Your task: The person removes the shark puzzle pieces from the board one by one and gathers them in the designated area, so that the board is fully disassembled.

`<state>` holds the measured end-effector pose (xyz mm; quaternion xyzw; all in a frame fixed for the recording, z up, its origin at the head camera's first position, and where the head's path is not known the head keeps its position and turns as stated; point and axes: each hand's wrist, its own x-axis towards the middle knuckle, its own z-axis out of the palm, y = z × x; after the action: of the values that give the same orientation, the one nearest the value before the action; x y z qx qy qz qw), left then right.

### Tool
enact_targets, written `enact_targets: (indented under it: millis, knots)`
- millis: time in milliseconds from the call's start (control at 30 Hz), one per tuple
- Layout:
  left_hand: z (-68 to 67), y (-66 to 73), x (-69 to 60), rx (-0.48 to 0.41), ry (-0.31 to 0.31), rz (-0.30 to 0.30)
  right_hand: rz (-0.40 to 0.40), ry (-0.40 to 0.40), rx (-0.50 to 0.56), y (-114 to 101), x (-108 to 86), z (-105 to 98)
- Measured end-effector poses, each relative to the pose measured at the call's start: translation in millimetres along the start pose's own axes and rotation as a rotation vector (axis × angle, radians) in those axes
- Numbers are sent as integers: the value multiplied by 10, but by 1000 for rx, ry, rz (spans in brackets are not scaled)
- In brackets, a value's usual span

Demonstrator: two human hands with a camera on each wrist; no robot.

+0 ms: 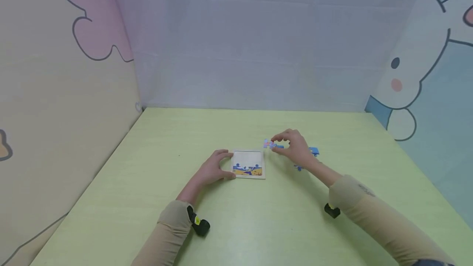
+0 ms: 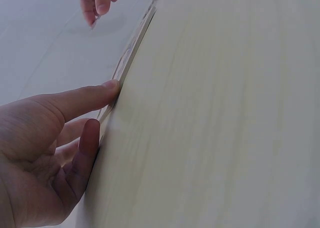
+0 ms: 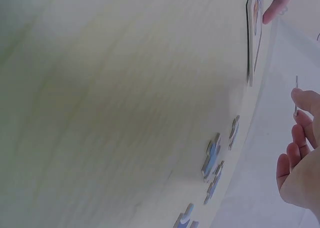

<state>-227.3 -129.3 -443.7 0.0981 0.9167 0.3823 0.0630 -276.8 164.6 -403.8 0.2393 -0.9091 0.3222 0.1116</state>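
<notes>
A square puzzle frame (image 1: pixel 248 177) lies on the table, its lower part filled with blue and orange picture pieces (image 1: pixel 246 170). The left hand (image 1: pixel 212 169) grips the frame's left edge, thumb at the near corner; in the left wrist view that hand (image 2: pixel 55 143) touches the frame's side. Above the table, right of the frame, the right hand (image 1: pixel 297 147) pinches a pink and blue piece (image 1: pixel 267 143) between thumb and finger. The right wrist view shows the right hand (image 3: pixel 302 153) holding this thin piece (image 3: pixel 296 82) edge-on.
Loose blue pieces lie to the right, one (image 1: pixel 314 150) beyond the right wrist and another (image 1: pixel 298 168) beneath the forearm. Several pieces (image 3: pixel 211 158) show in the right wrist view. Printed cloth walls (image 1: pixel 244 52) stand behind and beside the table (image 1: pixel 236 216).
</notes>
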Motion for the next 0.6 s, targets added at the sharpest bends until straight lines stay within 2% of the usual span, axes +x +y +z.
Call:
enact_targets:
  millis: [400,600]
  knots:
    - [-5,15,-7,-1,-5,-6,47,-10,-35,158,-158,-78]
    - [-8,11,-13,6,-1,-3,49,-54,-53,203,-283,-64]
